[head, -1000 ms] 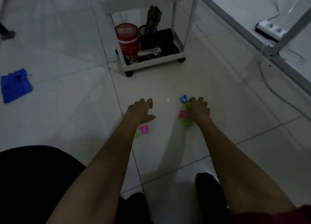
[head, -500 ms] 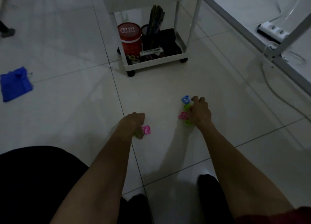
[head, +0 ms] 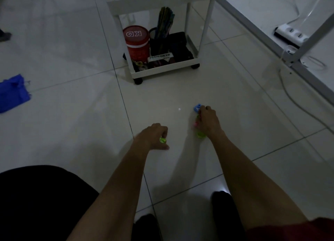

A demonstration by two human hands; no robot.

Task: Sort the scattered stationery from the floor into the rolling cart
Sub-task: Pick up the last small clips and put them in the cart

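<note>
- My left grip [head: 155, 136], at the centre of the frame, is clamped round a green piece [head: 163, 140] low over the floor [head: 72, 123]. Only a corner of it shows between finger and thumb, so I judge it could slip out as I lift.
- My right grip [head: 207, 121], just right of centre, has its fingers curled down over a cluster. The fingertips touch the blue piece [head: 197, 107], the pink piece [head: 195, 125] peeps out at its left edge, and the other green piece [head: 200, 135] lies by my wrist. I cannot tell whether it truly clamps any of them.
- Scooping three at once is the main risk. These are small pieces on glossy tile, and one nudge could send the blue piece skidding up the frame, toward or under the cart [head: 162, 72].
- The other green piece is the easiest to leave behind, since my own wrist half hides it.
- The light is dim, so a stray piece could go unnoticed.
- The cart, at upper centre, stands well apart from both grips. Its bottom tray is crowded with a red tin [head: 137, 41], a pen cup [head: 163, 23] and dark things, so a piece dropped carelessly may bounce out.
- The cart is on wheels, so a bump from my arm could roll it off.
</note>
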